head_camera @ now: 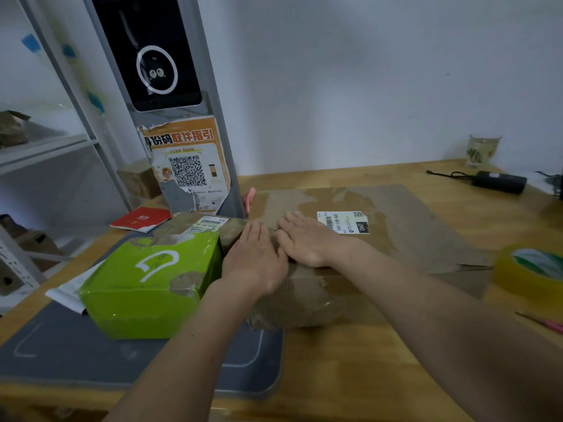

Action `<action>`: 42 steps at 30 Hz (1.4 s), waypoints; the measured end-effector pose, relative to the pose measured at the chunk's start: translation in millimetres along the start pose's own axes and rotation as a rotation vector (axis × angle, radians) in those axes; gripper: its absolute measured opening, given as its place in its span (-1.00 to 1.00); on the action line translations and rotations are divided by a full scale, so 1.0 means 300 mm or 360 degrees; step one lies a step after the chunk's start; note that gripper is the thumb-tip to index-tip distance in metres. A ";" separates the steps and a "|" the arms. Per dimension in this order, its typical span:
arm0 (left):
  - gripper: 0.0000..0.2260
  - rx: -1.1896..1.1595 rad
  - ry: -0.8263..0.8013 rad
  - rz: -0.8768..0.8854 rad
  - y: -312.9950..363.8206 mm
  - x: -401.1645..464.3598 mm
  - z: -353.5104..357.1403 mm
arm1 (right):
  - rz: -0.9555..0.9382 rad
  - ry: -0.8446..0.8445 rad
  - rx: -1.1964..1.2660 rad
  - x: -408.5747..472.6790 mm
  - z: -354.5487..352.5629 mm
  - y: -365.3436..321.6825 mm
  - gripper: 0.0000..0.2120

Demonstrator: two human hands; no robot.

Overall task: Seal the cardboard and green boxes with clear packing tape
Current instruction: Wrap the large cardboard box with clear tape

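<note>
Plain white wall (365, 71) at the back, and a wooden table (350, 360) with a warm, light grain filled most of the lower frame. A dark grey mat (76, 354) with rounded corners and a thin pale outline lay across the lower left of it.

The big cardboard box (411, 233) sat mid-frame, flat and wide, brown and pretty beat up: scuffed top, torn paper patches, glossy strips of old tape, and a white shipping label (342, 222) with a barcode stuck on top. Both hands were laid flat on its top near the left edge, side by side and touching. The left hand (254, 260) had straight fingers pressing down, nothing gripped. The right hand (304, 239) was the same, palm down, fingers spread out loosely.

Just left of that was the green box (149, 284), bright lime, shiny under plastic wrap, with a white logo and ragged brown patches where the surface had peeled. It rested on the mat, touching a smaller brown parcel (198, 223) behind it.

The tape roll (530, 269) was at the right edge of the frame, yellowish see-through tape on a green and white core, lying flat on the table. Pink-handled scissors (545, 324) lay just below it. Upper right: a glass (483, 149) and a black cylindrical gadget (499, 181) with a cord. A grey kiosk (170, 117) with an orange QR poster stood at upper left.
</note>
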State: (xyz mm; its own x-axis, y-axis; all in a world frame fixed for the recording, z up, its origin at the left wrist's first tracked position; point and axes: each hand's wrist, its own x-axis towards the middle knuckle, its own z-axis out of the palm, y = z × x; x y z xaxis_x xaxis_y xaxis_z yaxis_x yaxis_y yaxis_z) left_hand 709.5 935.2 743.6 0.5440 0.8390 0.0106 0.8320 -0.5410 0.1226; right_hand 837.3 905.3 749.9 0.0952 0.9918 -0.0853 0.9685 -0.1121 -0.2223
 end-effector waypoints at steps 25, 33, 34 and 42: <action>-0.70 -0.0708 0.0882 0.0939 0.465 -0.323 0.274 | 0.0171 0.1327 0.0337 -0.686 0.148 0.357 -0.59; -0.59 -0.0661 0.0467 0.0915 0.657 -0.346 0.345 | 0.1086 0.0910 0.0297 -0.793 0.113 0.777 -0.39; -0.58 -0.0663 0.0431 0.0897 0.672 -0.345 0.347 | 0.1098 0.0798 0.0245 -0.788 0.121 0.822 -0.37; -0.55 -0.0661 0.0256 0.0808 0.714 -0.343 0.345 | 0.1014 0.0655 0.0143 -0.752 0.149 0.952 -0.57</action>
State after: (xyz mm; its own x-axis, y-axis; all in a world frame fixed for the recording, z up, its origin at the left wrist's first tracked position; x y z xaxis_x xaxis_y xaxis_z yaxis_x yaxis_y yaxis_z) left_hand 843.0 726.9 665.9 0.8069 0.5020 0.3114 0.3490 -0.8304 0.4343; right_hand 1082.3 646.7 662.4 0.7244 0.6748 0.1411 0.6769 -0.6574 -0.3312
